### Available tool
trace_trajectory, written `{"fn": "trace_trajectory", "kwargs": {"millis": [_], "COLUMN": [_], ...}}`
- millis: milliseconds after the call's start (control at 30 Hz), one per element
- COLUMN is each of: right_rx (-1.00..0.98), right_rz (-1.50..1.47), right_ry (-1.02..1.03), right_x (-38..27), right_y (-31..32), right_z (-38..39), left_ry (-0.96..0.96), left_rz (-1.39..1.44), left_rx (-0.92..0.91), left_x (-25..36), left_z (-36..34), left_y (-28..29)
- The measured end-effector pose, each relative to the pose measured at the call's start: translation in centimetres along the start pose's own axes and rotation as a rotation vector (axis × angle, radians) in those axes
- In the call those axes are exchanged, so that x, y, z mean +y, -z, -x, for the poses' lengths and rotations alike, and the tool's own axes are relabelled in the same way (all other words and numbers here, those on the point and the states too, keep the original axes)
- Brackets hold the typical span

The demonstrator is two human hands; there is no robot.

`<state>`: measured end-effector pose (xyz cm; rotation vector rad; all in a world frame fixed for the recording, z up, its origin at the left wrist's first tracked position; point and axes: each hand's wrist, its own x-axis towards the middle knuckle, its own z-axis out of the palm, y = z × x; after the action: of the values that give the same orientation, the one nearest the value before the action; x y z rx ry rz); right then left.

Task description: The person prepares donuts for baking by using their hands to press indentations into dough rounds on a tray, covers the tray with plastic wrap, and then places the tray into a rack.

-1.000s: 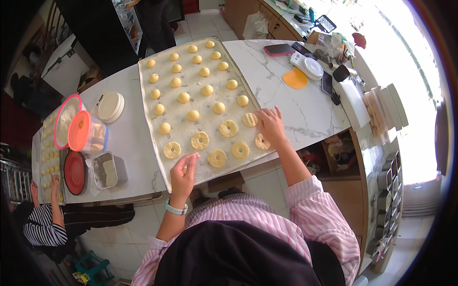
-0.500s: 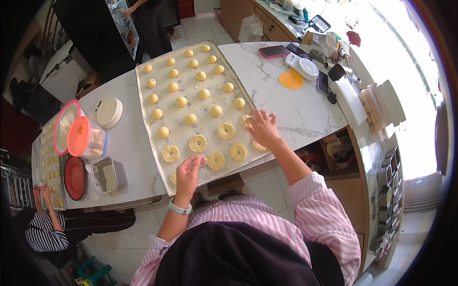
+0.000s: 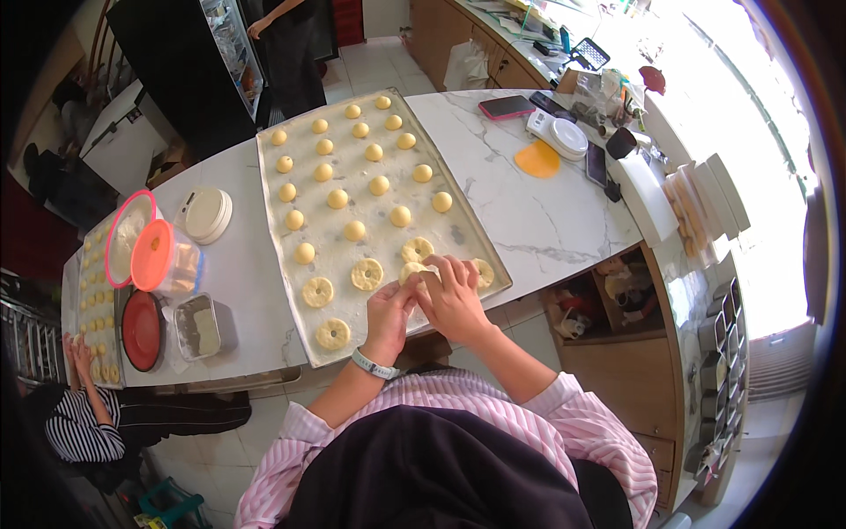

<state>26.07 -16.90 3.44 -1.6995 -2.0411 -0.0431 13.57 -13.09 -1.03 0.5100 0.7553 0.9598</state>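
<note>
My left hand (image 3: pixel 388 319) and my right hand (image 3: pixel 454 295) meet over the near edge of a large baking tray (image 3: pixel 291 264). Between their fingertips they pinch a piece of pale yellow dough (image 3: pixel 412 272), partly covered by the fingers. Flattened dough rings with a hole in the middle lie around them: one ring (image 3: pixel 417 249) just beyond, another ring (image 3: pixel 367 274) to the left, and one more ring (image 3: pixel 482 273) right of my right hand. Round dough balls (image 3: pixel 354 230) stand in rows over the rest of the tray. My hands hide part of the nearest row.
On the left stand a metal tin (image 3: pixel 201 326), a red bowl (image 3: pixel 142 331), an orange-lidded tub (image 3: pixel 167 256) and a stack of white lids (image 3: pixel 204 214). A kitchen scale (image 3: pixel 560 134) and phones (image 3: pixel 508 108) lie right. A co-worker's hands (image 3: pixel 77 357) are at another tray.
My right hand has lifted the dough ring from the tray's right side and brought it left to my left hand. The left hand has moved right to meet it.
</note>
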Motion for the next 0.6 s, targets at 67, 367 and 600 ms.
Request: {"fn": "trace_trajectory", "kwargs": {"millis": [67, 367, 600], "right_rx": [0.023, -0.075, -0.087], "right_rz": [0.020, -1.009, -0.998], "right_ry": [-0.020, -0.458, -0.388], "right_x": [-0.6, 1.5, 1.8], "right_y": [0.4, 1.5, 1.4], "right_z": [0.0, -1.4, -1.8], "left_ry": [-0.030, -0.040, -0.244], "left_rz": [0.023, -0.264, -0.200], "left_rx": [0.008, -0.166, -0.020], "left_x": [0.4, 2.5, 3.2], "left_z": [0.0, 0.2, 1.2], "left_y": [-0.5, -1.1, -1.7]}}
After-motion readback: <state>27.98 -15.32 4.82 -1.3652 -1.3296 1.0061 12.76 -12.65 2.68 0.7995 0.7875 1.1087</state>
